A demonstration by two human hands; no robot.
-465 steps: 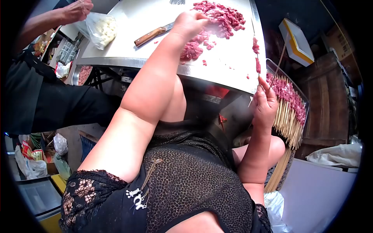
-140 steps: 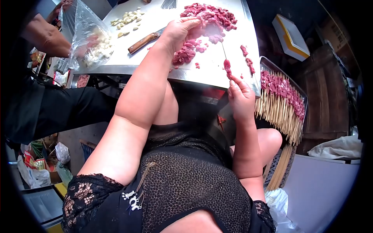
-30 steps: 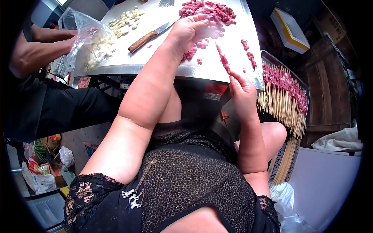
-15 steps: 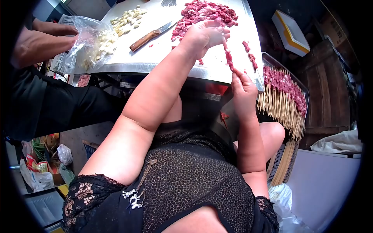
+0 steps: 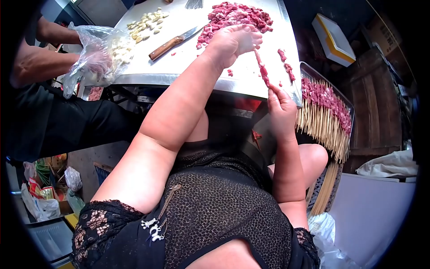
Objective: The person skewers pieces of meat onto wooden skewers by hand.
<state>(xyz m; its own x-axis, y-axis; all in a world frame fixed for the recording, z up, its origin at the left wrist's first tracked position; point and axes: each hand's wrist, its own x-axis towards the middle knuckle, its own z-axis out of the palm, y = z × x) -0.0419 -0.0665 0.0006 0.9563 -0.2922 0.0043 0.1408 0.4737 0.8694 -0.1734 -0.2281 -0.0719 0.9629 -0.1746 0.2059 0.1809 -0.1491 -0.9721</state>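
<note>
My right hand [image 5: 282,110] pinches the lower end of a skewer threaded with raw meat [image 5: 263,71], which slants up to the left over the table edge. At its upper tip is my left hand [image 5: 235,42], with fingers bent and a small piece of meat at the fingertips; the palm partly hides the grip. Just beyond that hand lies a heap of cut raw meat [image 5: 237,15]. Another meat skewer [image 5: 285,65] rests on the white table [image 5: 179,67], right of the one I hold.
A tray holds many finished meat skewers [image 5: 324,105], with bare sticks [image 5: 326,190] below it. A knife with a wooden handle [image 5: 168,47] and garlic cloves [image 5: 145,24] lie on the table. At left, another person's hands [image 5: 96,60] are in a clear plastic bag [image 5: 74,74].
My hands and the skewer have barely shifted; the skewer's top tilts slightly left. The other person's hands have moved further into the plastic bag.
</note>
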